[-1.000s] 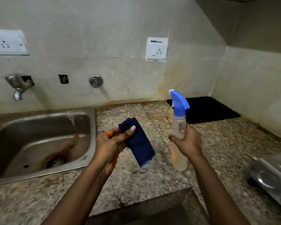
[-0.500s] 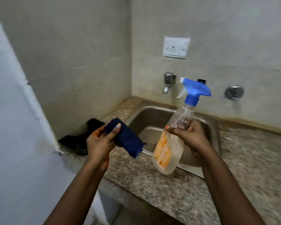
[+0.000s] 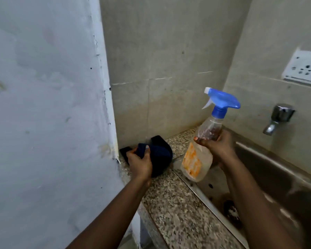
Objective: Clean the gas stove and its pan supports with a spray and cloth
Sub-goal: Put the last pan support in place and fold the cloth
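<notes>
Fingers of the left hand [image 3: 141, 163] clutch the cloth [image 3: 160, 159] over the desk [image 3: 171, 203] corner, the right hand [image 3: 217, 147] grips the spray [image 3: 205, 141] beside the sink [image 3: 276, 177]; no stove shows, so cleaning seemingly remains.

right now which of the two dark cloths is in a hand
The dark blue cloth, gripped by the left hand. The black cloth lies behind it on the counter, in the corner.

Dim, flat light w/ soft shadows; slight motion blur, wide-angle bending at edges.
</notes>
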